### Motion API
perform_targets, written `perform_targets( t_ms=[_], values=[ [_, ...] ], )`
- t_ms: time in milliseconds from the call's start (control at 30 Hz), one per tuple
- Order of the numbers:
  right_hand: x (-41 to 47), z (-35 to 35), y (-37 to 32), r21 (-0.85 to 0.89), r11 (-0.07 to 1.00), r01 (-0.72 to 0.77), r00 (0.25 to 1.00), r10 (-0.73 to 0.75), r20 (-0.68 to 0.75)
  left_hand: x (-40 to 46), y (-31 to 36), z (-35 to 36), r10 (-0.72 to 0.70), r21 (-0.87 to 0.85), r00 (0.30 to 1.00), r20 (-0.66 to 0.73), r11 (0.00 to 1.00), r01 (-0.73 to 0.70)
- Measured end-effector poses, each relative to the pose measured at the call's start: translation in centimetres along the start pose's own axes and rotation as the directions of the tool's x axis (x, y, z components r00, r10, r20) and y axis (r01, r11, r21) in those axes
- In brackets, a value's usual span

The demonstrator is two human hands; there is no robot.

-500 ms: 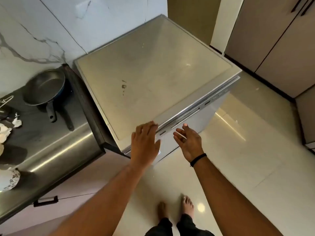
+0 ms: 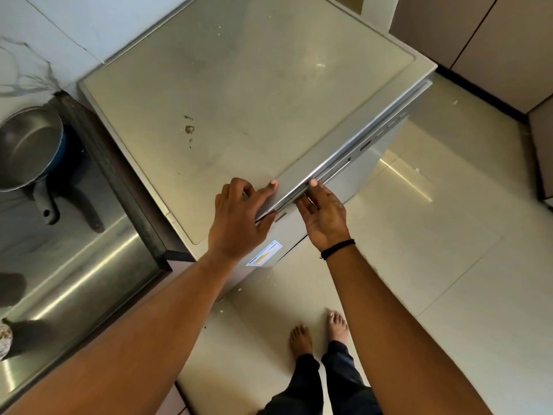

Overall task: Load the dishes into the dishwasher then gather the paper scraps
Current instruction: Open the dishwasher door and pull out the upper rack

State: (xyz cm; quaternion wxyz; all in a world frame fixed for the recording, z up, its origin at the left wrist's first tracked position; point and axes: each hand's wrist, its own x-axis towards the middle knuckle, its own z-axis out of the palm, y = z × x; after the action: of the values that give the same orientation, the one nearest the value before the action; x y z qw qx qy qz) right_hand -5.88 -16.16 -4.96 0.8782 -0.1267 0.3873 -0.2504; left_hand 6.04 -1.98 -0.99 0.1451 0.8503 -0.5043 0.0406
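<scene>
Status: early stage. The dishwasher (image 2: 248, 94) fills the centre and upper part of the frame, and its door (image 2: 356, 178) reads as closed or barely cracked (a narrow dark seam shows under the top lip; the interior is not visible).

Left hand (image 2: 239, 217): lies on the front edge of the dishwasher top near frame centre. Index finger is extended flat along the edge, the other fingers are bent with tips on the surface, and the thumb drops over the front. It clamps nothing; it presses and steadies.

Right hand (image 2: 324, 217): sits just right of the left hand, palm up, fingers reaching up under the door lip. Fingertips are hidden behind the lip, so whether this grip is hooked on the handle recess or only touching cannot be told.

Dishes: none loaded, judging by the shut door. A pan (image 2: 28, 148) sits on the worktop (image 2: 89, 265) at mid left of the frame. A patterned item (image 2: 4, 342) shows at the lower left edge (cropped, type unclear).

Paper scraps: not gathered. Small white bits (image 2: 220, 310) lie on the floor (image 2: 449, 265) near the dishwasher base and at right of frame; too small to confirm as paper.

Remaining: open door, load dishes, collect scraps, i.e. approx. the whole task.
</scene>
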Motion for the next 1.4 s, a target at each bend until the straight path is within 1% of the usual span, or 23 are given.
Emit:
perform_targets(
  t_ms=[100,267,367,467,567,667,733,800,900,1000,1067,1100,1133,1167,1200,1233,1267,1300,1333,1367,1400],
  values=[
    [1.1,-0.2,-0.6,-0.012,1.000,-0.003,0.999,0.004,0.048,0.0,-0.1,0.1,-0.006,0.008,1.000,0.008,1.000,0.006],
    [2.1,-0.3,-1.6,0.017,1.000,0.010,0.997,-0.011,0.076,0.1,0.0,0.0,-0.024,-0.019,0.999,0.024,1.000,0.024],
    [2.2,-0.2,-1.7,0.015,1.000,0.000,0.997,-0.001,0.078,0.1,0.1,0.0,-0.034,-0.036,0.999,0.028,0.999,0.035],
    [2.2,-0.2,-1.7,-0.023,1.000,0.002,0.998,0.000,0.056,0.1,0.1,-0.1,-0.040,-0.046,0.999,0.022,0.998,0.041],
    [2.0,-0.3,-1.9,-0.087,0.995,0.047,0.999,-0.047,-0.003,0.1,0.1,-0.1,-0.047,-0.062,0.999,0.015,0.997,0.048],
    [1.4,-0.2,-1.8,-0.147,0.982,0.119,0.983,-0.137,-0.122,0.0,0.0,-0.2,-0.032,-0.062,0.999,0.018,0.998,0.033],
    [1.1,-0.5,-1.7,-0.222,0.962,0.156,0.961,-0.199,-0.189,0.1,0.1,-0.3,-0.024,-0.062,1.000,0.013,0.998,0.025],
    [0.5,-1.4,-1.7,-0.261,0.951,0.165,0.947,-0.227,-0.229,0.1,0.1,-0.3,-0.021,-0.073,1.000,0.011,0.997,0.022],
    [-0.6,-2.8,-2.0,-0.279,0.947,0.161,0.939,-0.234,-0.251,0.0,0.1,-0.3,-0.004,-0.026,1.000,0.006,1.000,0.004],
    [-1.9,-4.8,-2.3,-0.318,0.937,0.147,0.924,-0.244,-0.293,-0.9,1.1,-0.1,0.060,0.000,0.995,-0.081,0.998,-0.061],
    [-2.9,-6.2,-2.5,-0.344,0.927,0.147,0.910,-0.263,-0.320,-1.9,2.9,0.5,0.137,-0.032,0.980,-0.142,0.989,-0.143],
    [-3.4,-6.9,-2.5,-0.358,0.921,0.153,0.902,-0.278,-0.330,-2.6,3.9,0.9,0.165,-0.077,0.977,-0.133,0.981,-0.176],
    [-4.0,-7.6,-2.4,-0.374,0.914,0.160,0.893,-0.295,-0.340,-3.3,4.9,1.5,0.176,-0.143,0.980,-0.093,0.972,-0.188],
    [-4.5,-8.3,-2.4,-0.391,0.906,0.165,0.882,-0.312,-0.352,-4.1,6.0,2.1,0.159,-0.217,0.987,-0.022,0.963,-0.160],
    [-5.1,-9.1,-2.2,-0.401,0.901,0.169,0.869,-0.328,-0.371,-4.8,7.0,2.6,0.116,-0.290,0.991,0.070,0.953,-0.092],
    [-5.6,-9.7,-2.2,-0.407,0.897,0.173,0.855,-0.342,-0.390,-5.3,7.8,3.0,0.051,-0.356,0.982,0.179,0.934,0.016],
    [-6.0,-10.4,-2.1,-0.410,0.895,0.177,0.841,-0.354,-0.409,-5.7,8.6,3.6,-0.009,-0.412,0.956,0.295,0.901,0.135],
    [-6.4,-11.1,-2.1,-0.414,0.892,0.179,0.832,-0.362,-0.420,-6.0,9.3,4.1,-0.053,-0.445,0.914,0.401,0.861,0.245],
    [-6.8,-11.8,-2.1,-0.418,0.890,0.180,0.825,-0.368,-0.430,-6.3,9.9,4.6,-0.072,-0.462,0.870,0.488,0.824,0.327],
    [-7.1,-12.7,-2.1,-0.421,0.889,0.180,0.818,-0.373,-0.437,-6.7,10.4,5.1,-0.070,-0.468,0.834,0.547,0.801,0.374],
    [-7.4,-13.4,-2.1,-0.428,0.886,0.181,0.813,-0.380,-0.442,-7.1,10.9,5.5,-0.058,-0.478,0.815,0.576,0.785,0.394]
  ],
)
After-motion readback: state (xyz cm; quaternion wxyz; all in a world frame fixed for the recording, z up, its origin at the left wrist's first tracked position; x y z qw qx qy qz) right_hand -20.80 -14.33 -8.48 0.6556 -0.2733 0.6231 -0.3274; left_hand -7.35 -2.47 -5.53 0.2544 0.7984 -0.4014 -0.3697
